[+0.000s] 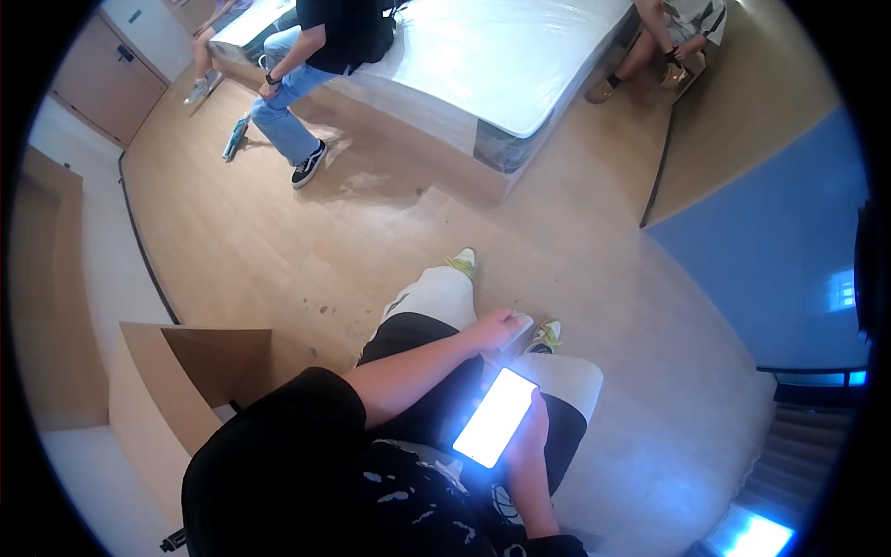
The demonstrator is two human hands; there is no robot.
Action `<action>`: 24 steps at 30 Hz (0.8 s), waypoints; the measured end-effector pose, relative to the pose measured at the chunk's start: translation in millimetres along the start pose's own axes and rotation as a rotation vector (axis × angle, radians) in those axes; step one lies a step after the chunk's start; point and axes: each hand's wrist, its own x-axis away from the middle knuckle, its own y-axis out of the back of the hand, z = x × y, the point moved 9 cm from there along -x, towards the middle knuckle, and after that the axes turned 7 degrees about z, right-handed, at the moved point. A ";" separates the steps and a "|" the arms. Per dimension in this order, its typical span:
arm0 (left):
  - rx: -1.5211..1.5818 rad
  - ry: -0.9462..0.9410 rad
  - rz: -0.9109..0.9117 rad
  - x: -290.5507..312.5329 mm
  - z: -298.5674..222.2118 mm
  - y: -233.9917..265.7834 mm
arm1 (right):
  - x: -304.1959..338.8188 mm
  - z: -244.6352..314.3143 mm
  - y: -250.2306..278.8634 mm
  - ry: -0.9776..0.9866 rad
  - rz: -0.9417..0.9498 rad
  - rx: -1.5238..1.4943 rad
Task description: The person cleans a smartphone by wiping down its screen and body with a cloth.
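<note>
My right hand (531, 429) is wrapped round a smartphone (497, 418) from its right edge. The phone's screen glows so white that nothing on it can be read. Farther forward, over the gap between my knees, my left hand (495, 330) is closed on a pale flat object (516, 336). The fingers cover part of that object, and its kind cannot be made out. The two hands are apart. Below them are my legs in black and white trousers, with white and yellow-green shoes (461, 262) on the floor.
A plastic-wrapped mattress (483, 74) lies on a wooden bed base ahead. A person in jeans (288, 102) sits on its left side; other people sit at far left and far right. An open wooden cabinet (148, 371) stands at my left, a blue panel (770, 251) at right.
</note>
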 end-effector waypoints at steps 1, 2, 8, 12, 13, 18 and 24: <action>0.018 -0.045 -0.012 2.0 -2.6 2.8 | -0.1 -0.3 4.0 0.006 0.006 0.004; 0.037 -0.086 -0.022 5.6 -6.4 4.6 | 0.2 -2.2 3.5 -0.009 0.027 -0.025; -0.028 -0.110 0.020 15.3 -19.4 3.7 | -1.2 -10.9 2.5 -0.049 0.146 -0.114; -0.067 -0.111 -0.002 10.1 -7.4 9.4 | 3.8 -14.7 -12.1 -0.073 0.206 -0.142; -0.089 -0.118 -0.014 8.8 -4.1 12.2 | 5.6 -14.0 -15.7 -0.077 0.210 -0.143; -0.230 -0.057 -0.019 11.6 -8.8 2.8 | 9.8 -3.3 -9.9 -0.014 0.190 -0.164; -0.169 -0.175 -0.077 16.6 -22.8 9.6 | 6.9 4.9 -26.5 -0.016 0.329 -0.127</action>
